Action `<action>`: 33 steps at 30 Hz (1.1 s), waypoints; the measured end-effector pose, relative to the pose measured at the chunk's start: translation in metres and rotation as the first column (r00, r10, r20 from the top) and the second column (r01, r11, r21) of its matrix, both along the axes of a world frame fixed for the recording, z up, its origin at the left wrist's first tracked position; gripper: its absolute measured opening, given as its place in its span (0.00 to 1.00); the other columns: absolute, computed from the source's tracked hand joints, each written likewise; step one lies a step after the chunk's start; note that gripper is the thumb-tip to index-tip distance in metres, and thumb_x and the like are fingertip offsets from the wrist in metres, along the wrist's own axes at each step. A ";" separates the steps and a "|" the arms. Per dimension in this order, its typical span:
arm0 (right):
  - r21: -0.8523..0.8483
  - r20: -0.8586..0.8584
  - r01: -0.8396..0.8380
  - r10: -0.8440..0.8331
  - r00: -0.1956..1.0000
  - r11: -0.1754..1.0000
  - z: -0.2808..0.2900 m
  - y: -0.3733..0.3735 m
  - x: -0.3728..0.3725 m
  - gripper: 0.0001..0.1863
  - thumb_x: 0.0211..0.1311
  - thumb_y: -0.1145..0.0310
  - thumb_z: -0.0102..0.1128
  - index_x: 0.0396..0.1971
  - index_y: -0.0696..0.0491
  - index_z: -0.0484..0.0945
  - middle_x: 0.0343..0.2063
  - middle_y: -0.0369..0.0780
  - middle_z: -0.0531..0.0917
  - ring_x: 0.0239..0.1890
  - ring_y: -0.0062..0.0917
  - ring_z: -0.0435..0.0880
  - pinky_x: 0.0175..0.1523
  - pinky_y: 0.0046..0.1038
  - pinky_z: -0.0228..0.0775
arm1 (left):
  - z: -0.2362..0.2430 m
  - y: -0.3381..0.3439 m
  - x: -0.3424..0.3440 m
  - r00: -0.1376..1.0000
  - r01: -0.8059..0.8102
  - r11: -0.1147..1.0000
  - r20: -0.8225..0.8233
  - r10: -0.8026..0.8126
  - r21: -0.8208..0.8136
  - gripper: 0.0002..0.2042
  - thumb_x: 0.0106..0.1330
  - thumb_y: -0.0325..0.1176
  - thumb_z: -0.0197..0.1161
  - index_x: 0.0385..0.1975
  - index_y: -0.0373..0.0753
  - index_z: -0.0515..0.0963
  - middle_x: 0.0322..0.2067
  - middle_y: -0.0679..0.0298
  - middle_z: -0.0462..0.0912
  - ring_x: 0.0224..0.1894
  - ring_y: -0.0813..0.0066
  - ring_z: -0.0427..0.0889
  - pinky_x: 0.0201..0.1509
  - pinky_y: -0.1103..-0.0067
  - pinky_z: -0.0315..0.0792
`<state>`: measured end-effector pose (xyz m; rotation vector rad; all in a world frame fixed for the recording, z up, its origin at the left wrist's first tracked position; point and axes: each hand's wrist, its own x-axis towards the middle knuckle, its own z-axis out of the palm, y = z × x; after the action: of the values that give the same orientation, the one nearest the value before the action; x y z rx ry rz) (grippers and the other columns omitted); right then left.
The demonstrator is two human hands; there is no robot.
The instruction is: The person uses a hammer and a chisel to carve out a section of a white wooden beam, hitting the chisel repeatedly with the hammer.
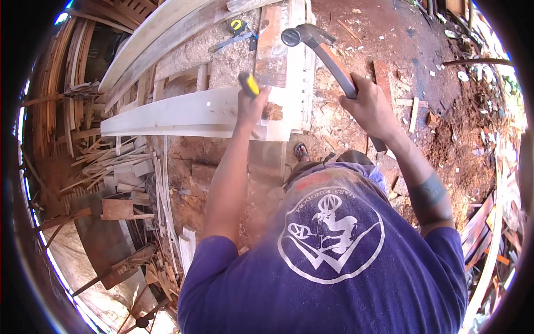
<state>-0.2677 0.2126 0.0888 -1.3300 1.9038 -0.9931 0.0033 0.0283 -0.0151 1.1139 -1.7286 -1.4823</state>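
My left hand (254,109) is closed around the yellow-and-black handle of a chisel (250,84), held upright over the pale board (183,113). Its blade is hidden behind the hand. Beside that hand, a rough brown notch (273,111) shows near the board's right end. Out to the right, my right hand (371,109) grips a claw hammer (336,64) by its brown and dark handle. The hammer's head is raised up and to the left, apart from the chisel.
Beyond the board, a yellow-and-black tape measure (237,25) and a blue tool (233,40) lie among sawdust. Long planks (161,42) stretch across the far left. Offcuts (125,172) pile up at left. Wood scraps (414,114) litter the dirt floor at right.
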 end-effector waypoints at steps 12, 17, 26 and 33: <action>0.030 0.026 -0.036 0.035 0.999 0.999 0.010 0.002 0.000 0.12 0.59 0.70 0.60 0.38 0.63 0.77 0.24 0.52 0.82 0.29 0.40 0.86 0.39 0.42 0.76 | -0.003 0.022 0.014 0.999 -0.039 0.980 0.000 0.040 -0.197 0.18 0.71 0.30 0.63 0.18 0.41 0.65 0.17 0.73 0.66 0.20 0.85 0.63 0.25 0.82 0.59; -0.169 -0.103 -0.062 0.045 0.994 0.984 0.080 -0.029 -0.003 0.08 0.58 0.74 0.57 0.36 0.61 0.77 0.23 0.53 0.83 0.30 0.45 0.88 0.41 0.45 0.79 | 0.004 0.015 0.004 0.995 -0.078 0.992 0.058 0.084 -0.101 0.17 0.69 0.30 0.64 0.19 0.41 0.65 0.17 0.73 0.67 0.19 0.86 0.63 0.23 0.82 0.58; 0.160 -0.472 -0.354 0.386 0.792 0.922 0.034 -0.040 0.026 0.08 0.72 0.70 0.48 0.43 0.58 0.73 0.18 0.46 0.81 0.21 0.35 0.85 0.28 0.41 0.78 | -0.003 0.021 0.004 0.993 -0.080 0.987 0.076 0.091 -0.141 0.16 0.69 0.31 0.64 0.20 0.40 0.68 0.18 0.73 0.70 0.22 0.85 0.66 0.25 0.81 0.60; -0.767 -0.159 -0.091 -0.051 0.986 0.635 0.107 -0.068 0.031 0.04 0.63 0.77 0.57 0.34 0.59 0.71 0.16 0.49 0.75 0.18 0.46 0.80 0.27 0.40 0.74 | -0.007 0.023 0.021 0.994 -0.021 0.984 0.105 0.040 -0.175 0.17 0.68 0.33 0.66 0.18 0.38 0.69 0.18 0.74 0.68 0.23 0.85 0.64 0.27 0.77 0.60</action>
<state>-0.2372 0.1451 0.1956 -1.9449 1.5887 -1.8778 0.0243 0.0518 -0.0221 1.1409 -1.8668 -1.2454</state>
